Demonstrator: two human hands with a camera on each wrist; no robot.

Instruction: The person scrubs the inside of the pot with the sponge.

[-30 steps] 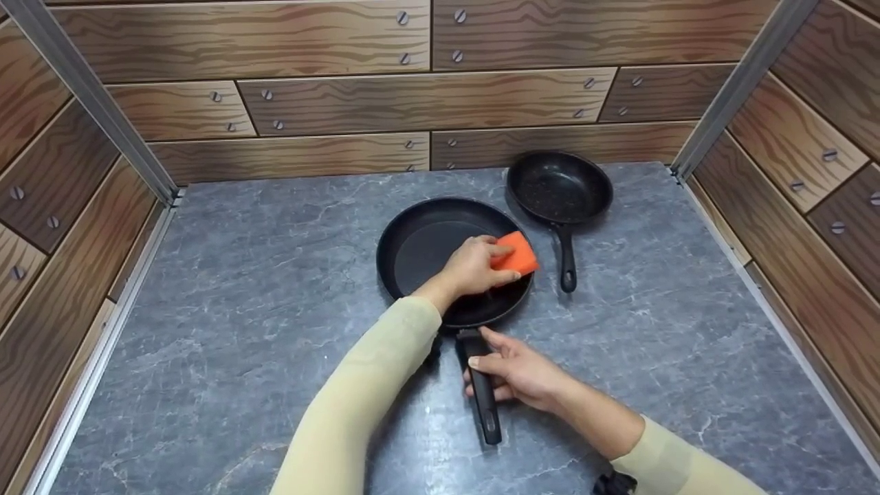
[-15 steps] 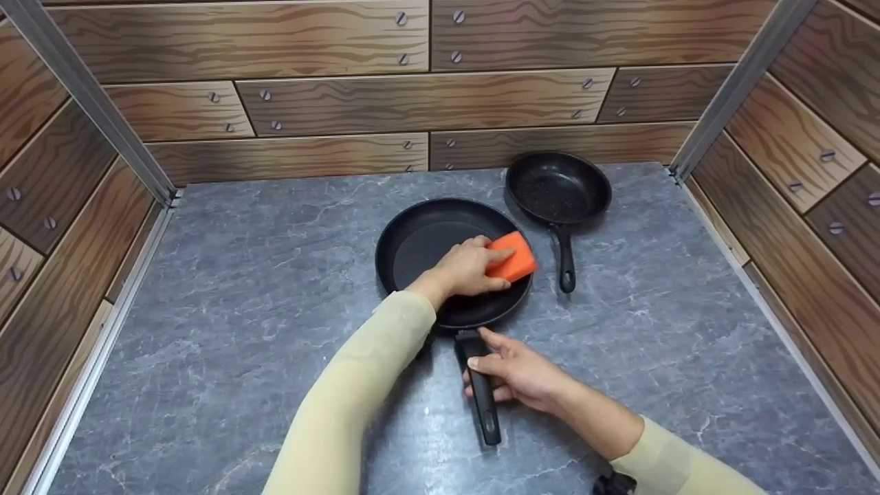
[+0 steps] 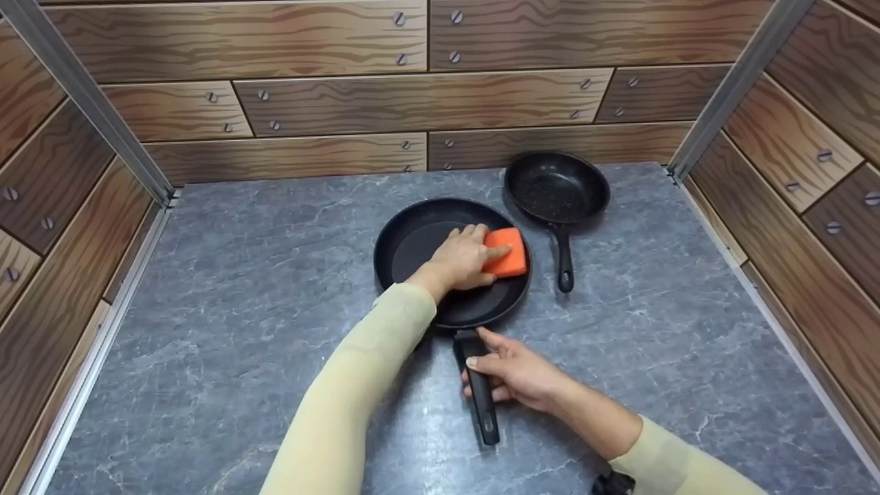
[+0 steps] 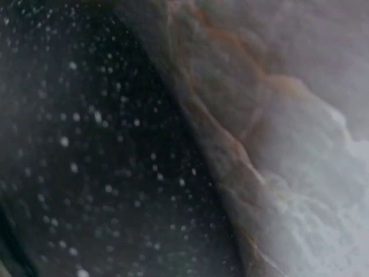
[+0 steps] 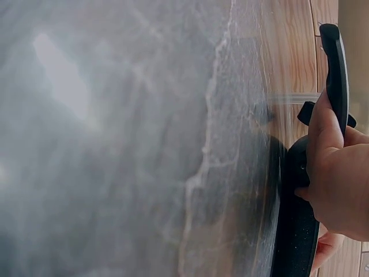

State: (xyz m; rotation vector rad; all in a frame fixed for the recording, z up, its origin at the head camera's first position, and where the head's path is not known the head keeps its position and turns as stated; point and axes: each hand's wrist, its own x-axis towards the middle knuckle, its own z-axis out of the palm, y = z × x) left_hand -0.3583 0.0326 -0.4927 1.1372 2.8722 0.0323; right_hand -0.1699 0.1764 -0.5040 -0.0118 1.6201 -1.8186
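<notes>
A large black frying pan (image 3: 416, 237) lies on the tabletop, its handle (image 3: 485, 412) pointing toward me. Inside it, my left hand (image 3: 459, 261) holds an orange sponge (image 3: 507, 253) against the right side of the pan, index finger laid over the top and thumb at the near edge. My right hand (image 3: 519, 371) grips the handle close to the pan, thumb on top and fingers beneath. In the right wrist view that hand (image 5: 340, 179) shows around the black handle (image 5: 336, 63). The left wrist view holds a close, blurred dark speckled surface (image 4: 104, 150).
A smaller black frying pan (image 3: 557, 189) stands at the back right, its handle (image 3: 564, 261) near the large pan's rim. The grey marbled table (image 3: 227, 295) is bordered by wood-patterned walls (image 3: 330, 103) and metal corner posts (image 3: 739, 89).
My left hand has slid the sponge slightly left and away from me along the pan's right side, and the sponge has turned straighter. The right hand stays on the handle.
</notes>
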